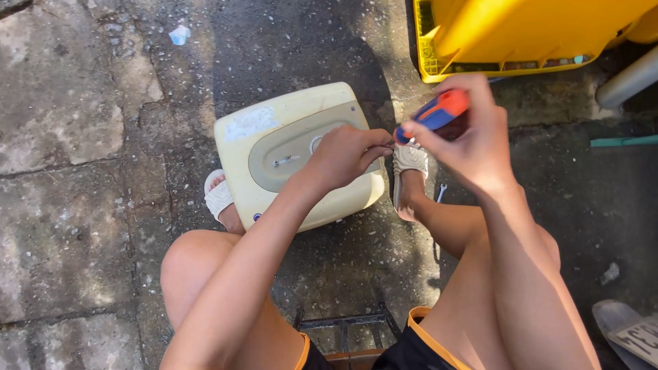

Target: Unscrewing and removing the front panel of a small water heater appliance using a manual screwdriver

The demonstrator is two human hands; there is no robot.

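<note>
A cream-coloured boxy appliance with a grey oval panel lies on the stone ground between my feet. My left hand hovers over its right side, fingers pinched together at the tip of a screwdriver. My right hand is shut on that screwdriver, which has a blue and orange handle, and holds it above the appliance's right edge. The screwdriver's shaft is hidden between the two hands.
A yellow plastic crate stands at the back right. A small spanner lies on the ground by my right foot. A grey pipe and a green strip lie at the right. A metal stool frame sits under me.
</note>
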